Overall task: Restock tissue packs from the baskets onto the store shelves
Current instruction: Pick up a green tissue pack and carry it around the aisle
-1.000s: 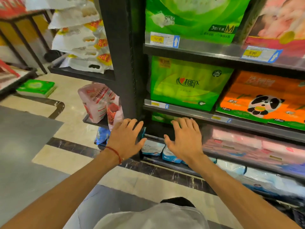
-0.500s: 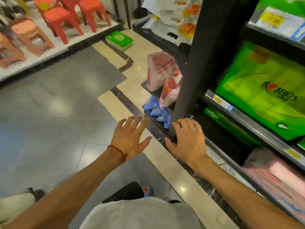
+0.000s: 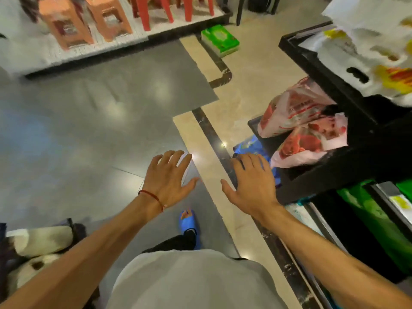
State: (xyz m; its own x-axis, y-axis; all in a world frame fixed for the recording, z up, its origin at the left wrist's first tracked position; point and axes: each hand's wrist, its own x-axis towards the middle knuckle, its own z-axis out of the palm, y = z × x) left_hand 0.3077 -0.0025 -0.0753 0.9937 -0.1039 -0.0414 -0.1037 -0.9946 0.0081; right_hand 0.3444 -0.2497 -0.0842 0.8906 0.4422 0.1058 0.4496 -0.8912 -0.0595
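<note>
Splayed wide and empty, the left hand (image 3: 169, 177) and right hand (image 3: 249, 184) hover above glossy floor tiles (image 3: 89, 130), crinkly pink plastic packs (image 3: 296, 112) on the black shelf (image 3: 323, 70) at two o'clock.

The floor (image 3: 66, 134) is glossy grey tile with soft patches of reflected light. A beige marble band (image 3: 256, 70), edged by a dark stone strip (image 3: 207, 130), runs along its right side and turns a corner. At the far edge, orange stools (image 3: 55, 7) and red stools (image 3: 140, 12) stand on a low white platform (image 3: 93, 47). Black shelving (image 3: 370, 134) rises at the right.
</note>
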